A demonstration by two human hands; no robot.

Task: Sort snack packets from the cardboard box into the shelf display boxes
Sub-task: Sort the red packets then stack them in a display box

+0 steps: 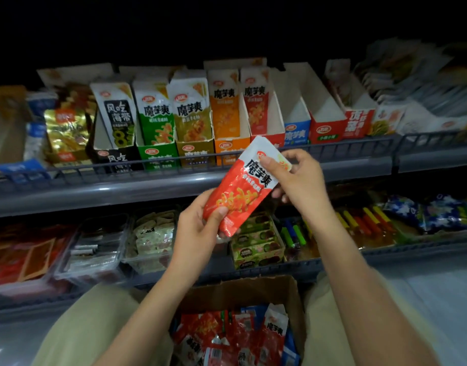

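A flat, glossy snack packet (244, 186), red with a white top, was held tilted before the front edge of the upper shelf (148, 187), white end up and to the right. The left hand (198, 233) gripped its lower red end, thumb across the crinkled face and fingers curled behind. The right hand (298, 178) pinched the white upper end between thumb and fingers.

Behind a thin wire rail (76, 170) on that edge stood a row of slant-cut card display boxes. The red display box (274, 140) was just behind the packet's top, with the orange display box (228, 147) and green display box (158, 154) to its left. Each held upright packets of its own colour.

At the bottom edge of the view the brown cardboard box (288, 294) sat open between the person's knees. Shiny red packets (227, 334) lay jumbled inside it. Clear plastic trays (95, 247) sat on the shelf below.
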